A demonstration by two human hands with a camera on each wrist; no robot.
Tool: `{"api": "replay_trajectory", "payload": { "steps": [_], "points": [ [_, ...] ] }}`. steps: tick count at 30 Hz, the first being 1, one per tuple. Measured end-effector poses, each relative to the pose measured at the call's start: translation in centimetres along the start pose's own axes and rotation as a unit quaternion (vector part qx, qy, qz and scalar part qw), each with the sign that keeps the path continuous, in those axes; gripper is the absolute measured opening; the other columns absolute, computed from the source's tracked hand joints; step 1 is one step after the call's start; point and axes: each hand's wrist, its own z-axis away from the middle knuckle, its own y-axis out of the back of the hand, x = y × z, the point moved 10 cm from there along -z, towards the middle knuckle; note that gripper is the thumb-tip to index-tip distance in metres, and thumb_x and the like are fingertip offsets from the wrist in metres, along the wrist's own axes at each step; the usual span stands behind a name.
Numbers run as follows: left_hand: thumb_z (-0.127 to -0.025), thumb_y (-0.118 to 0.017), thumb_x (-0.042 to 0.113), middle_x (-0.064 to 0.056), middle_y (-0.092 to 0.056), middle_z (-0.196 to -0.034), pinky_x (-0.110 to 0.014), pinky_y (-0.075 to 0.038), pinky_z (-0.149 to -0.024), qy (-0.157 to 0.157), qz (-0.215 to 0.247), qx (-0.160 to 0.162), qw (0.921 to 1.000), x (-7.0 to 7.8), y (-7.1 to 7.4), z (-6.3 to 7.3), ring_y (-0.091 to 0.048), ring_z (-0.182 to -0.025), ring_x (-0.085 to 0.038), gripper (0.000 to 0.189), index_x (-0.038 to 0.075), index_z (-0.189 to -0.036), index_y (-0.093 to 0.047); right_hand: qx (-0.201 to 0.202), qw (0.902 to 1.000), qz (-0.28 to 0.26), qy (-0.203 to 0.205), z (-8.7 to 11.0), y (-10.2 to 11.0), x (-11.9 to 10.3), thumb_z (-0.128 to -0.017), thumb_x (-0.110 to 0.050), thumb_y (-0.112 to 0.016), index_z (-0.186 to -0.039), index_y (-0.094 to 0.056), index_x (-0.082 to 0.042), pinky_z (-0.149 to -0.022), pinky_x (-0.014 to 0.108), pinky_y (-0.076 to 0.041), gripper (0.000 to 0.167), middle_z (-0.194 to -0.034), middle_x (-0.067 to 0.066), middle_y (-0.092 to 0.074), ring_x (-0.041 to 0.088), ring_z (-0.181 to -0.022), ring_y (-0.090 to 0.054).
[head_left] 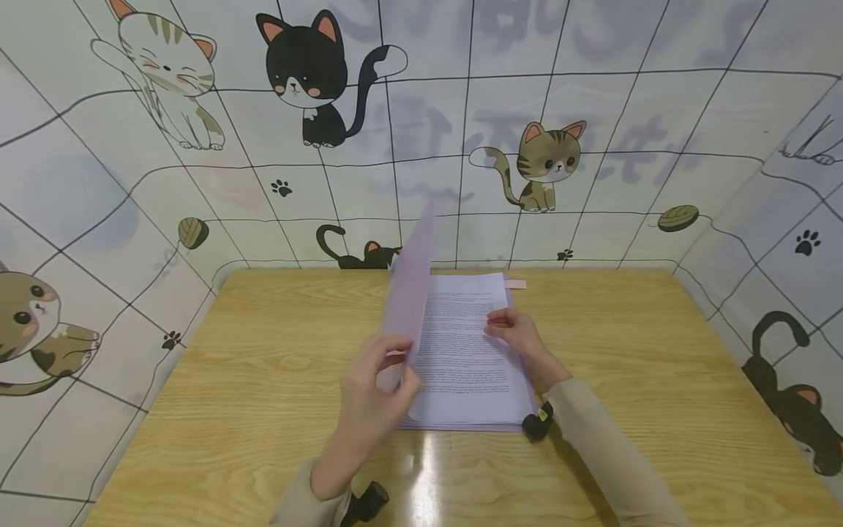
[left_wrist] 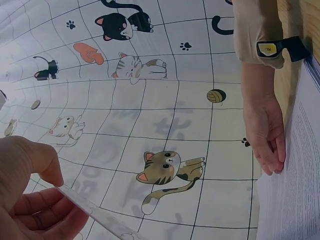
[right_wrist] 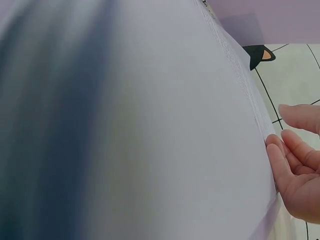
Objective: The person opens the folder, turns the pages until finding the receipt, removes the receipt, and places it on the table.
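So our left hand (head_left: 372,386) is the nearer one, pinching the folder cover (head_left: 410,285), which stands lengthwise toward 1 o'clock; our right hand (head_left: 519,335), fingers loose, thumb apart, is at 2 o'clock by the pages (head_left: 464,355).

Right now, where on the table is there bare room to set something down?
Bare tabletop lies between the lilac folder and the backdrop's left side, and between the right sleeve and the backdrop's right side. The middle is crowded: folder, printed pages, left hand, right hand.
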Motion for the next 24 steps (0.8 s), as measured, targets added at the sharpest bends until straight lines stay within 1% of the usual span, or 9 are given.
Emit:
{"api": "replay_trajectory", "payload": {
  "steps": [5, 7, 9, 14, 17, 21, 24],
  "points": [
    [-0.067, -0.052, -0.013, -0.015, -0.062, -0.093, -0.023, -0.054, -0.071, 0.019, -0.012, 0.014, 0.9997, -0.5, 2.0, 0.1, -0.062, -0.086, -0.024, 0.032, -0.006, -0.097, -0.059, -0.006, 1.0, 0.007, -0.002, -0.2, 0.0, 0.1, -0.082, -0.007, -0.069, -0.113, -0.058, 0.003, -0.092, 0.038, -0.043, 0.035, -0.107, 0.019, -0.063, 0.028, -0.099, -0.06],
    [-0.066, -0.052, -0.013, -0.015, -0.062, -0.094, -0.024, -0.054, -0.069, 0.02, -0.02, 0.021, 0.9994, -0.6, 2.9, 0.1, -0.061, -0.086, -0.023, 0.034, -0.006, -0.099, -0.059, -0.007, 0.9999, 0.008, -0.001, -0.2, -0.1, 0.1, -0.082, -0.007, -0.069, -0.113, -0.058, 0.003, -0.092, 0.038, -0.043, 0.035, -0.107, 0.019, -0.063, 0.028, -0.098, -0.06],
    [-0.066, -0.053, -0.012, -0.014, -0.063, -0.095, -0.024, -0.055, -0.068, 0.019, -0.038, 0.029, 0.9987, -0.7, 3.9, 0.2, -0.06, -0.086, -0.021, 0.035, -0.007, -0.101, -0.058, -0.009, 0.9999, 0.01, 0.002, -0.2, -0.2, 0.0, -0.082, -0.006, -0.069, -0.113, -0.058, 0.003, -0.091, 0.037, -0.044, 0.035, -0.106, 0.018, -0.063, 0.028, -0.097, -0.06],
    [-0.067, -0.054, -0.012, -0.014, -0.064, -0.097, -0.018, -0.053, -0.068, 0.022, -0.09, 0.052, 0.9943, -1.2, 6.8, 0.5, -0.06, -0.087, -0.017, 0.037, -0.008, -0.104, -0.058, -0.013, 0.999, 0.033, 0.026, -0.1, -0.3, -0.3, -0.08, -0.004, -0.07, -0.111, -0.059, 0.004, -0.084, 0.032, -0.047, 0.034, -0.104, 0.018, -0.064, 0.026, -0.094, -0.06],
    [-0.067, -0.056, -0.013, -0.015, -0.064, -0.096, -0.014, -0.051, -0.068, 0.026, -0.107, 0.067, 0.9917, -1.7, 8.4, 0.7, -0.059, -0.088, -0.012, 0.038, -0.009, -0.105, -0.058, -0.016, 0.998, 0.041, 0.045, 0.0, -0.4, -0.6, -0.079, -0.002, -0.07, -0.109, -0.059, 0.004, -0.082, 0.032, -0.048, 0.032, -0.102, 0.018, -0.063, 0.026, -0.092, -0.06],
    [-0.066, -0.059, -0.016, -0.016, -0.064, -0.095, -0.011, -0.049, -0.068, 0.038, -0.11, 0.08, 0.99, -2.6, 10.2, 1.1, -0.058, -0.087, -0.006, 0.039, -0.011, -0.105, -0.058, -0.024, 0.9961, 0.05, 0.069, 0.1, -0.6, -1.1, -0.077, 0.001, -0.071, -0.108, -0.059, 0.006, -0.083, 0.035, -0.048, 0.033, -0.101, 0.019, -0.063, 0.028, -0.092, -0.059],
    [-0.066, -0.061, -0.018, -0.018, -0.064, -0.094, -0.009, -0.048, -0.067, 0.047, -0.107, 0.086, 0.9894, -3.2, 11.2, 1.4, -0.057, -0.084, -0.004, 0.04, -0.013, -0.105, -0.057, -0.025, 0.9942, 0.064, 0.084, 0.1, -0.7, -1.4, -0.076, 0.002, -0.072, -0.106, -0.059, 0.006, -0.083, 0.036, -0.048, 0.033, -0.099, 0.018, -0.062, 0.029, -0.092, -0.059]
  ]
}}
